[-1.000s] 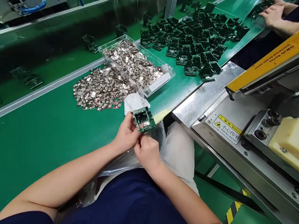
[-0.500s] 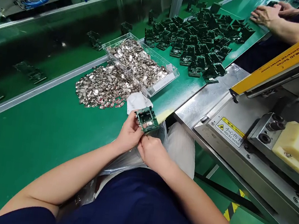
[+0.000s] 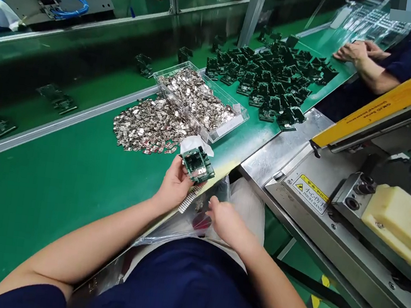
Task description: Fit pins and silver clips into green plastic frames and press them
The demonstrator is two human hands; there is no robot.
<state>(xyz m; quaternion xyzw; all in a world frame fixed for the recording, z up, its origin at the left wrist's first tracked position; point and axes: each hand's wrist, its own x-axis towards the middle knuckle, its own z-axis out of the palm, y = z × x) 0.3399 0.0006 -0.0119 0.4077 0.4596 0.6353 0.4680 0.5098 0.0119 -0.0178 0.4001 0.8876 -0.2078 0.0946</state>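
My left hand (image 3: 175, 184) grips a green circuit board (image 3: 197, 164) by its lower left edge. A strip of small metal pieces (image 3: 189, 200) hangs below the board, beside the left fingers. My right hand (image 3: 223, 218) is apart from the board, lower and to the right, its fingers pinched; whatever is between them is too small to name. Behind the board lies a white cloth or paper (image 3: 197, 143). Small metal parts (image 3: 145, 123) lie in a heap on the green table, and more fill a clear tray (image 3: 227, 128).
Many circuit boards (image 3: 268, 76) are piled toward the back. A machine with a yellow bar (image 3: 377, 113) and a metal edge (image 3: 265, 157) stands on the right. Another person's hands (image 3: 359, 52) are at the back right. A plastic bag (image 3: 165, 229) hangs at my lap.
My right hand has moved away from the board, down and to the right. The metal strip now shows beside my left hand. The whole view has shifted slightly.
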